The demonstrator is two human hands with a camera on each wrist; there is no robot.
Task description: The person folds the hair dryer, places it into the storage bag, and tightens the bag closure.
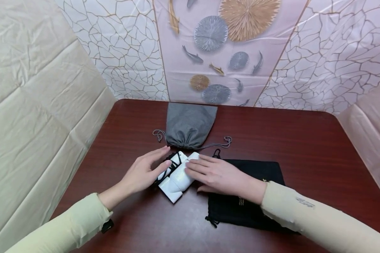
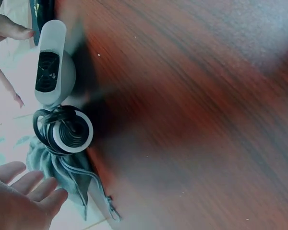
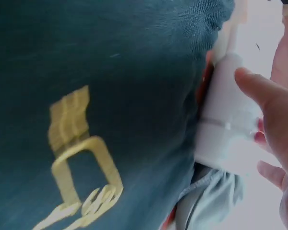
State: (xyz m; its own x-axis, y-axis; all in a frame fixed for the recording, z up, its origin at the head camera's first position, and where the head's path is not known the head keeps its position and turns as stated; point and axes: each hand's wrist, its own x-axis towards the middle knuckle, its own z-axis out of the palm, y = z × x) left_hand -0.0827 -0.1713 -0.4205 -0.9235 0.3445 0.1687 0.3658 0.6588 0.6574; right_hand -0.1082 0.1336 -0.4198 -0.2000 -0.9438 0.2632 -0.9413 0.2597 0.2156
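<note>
A white folding hair dryer [image 1: 179,178] lies on the table, with a flat, wide nozzle towards me. Black cord [image 2: 62,115] is wound around its handle, and a dark grille [image 2: 47,72] shows on the body in the left wrist view. On the handle side is my left hand [image 1: 143,171], its fingers extended; the left wrist view shows those fingers apart from the dryer. My right hand [image 1: 217,175] has its straight fingers over the top of the dryer body, apparently touching it. Its thumb [image 3: 259,86] is spread from the fingers in the right wrist view.
Behind the dryer lies a grey drawstring bag [image 1: 190,123] with loose cords. A black drawstring bag [image 1: 235,212] with gold print lies flat under my right forearm. The dark red wooden table [image 1: 304,147] reaches a patterned curtain [image 1: 215,63] at its back edge.
</note>
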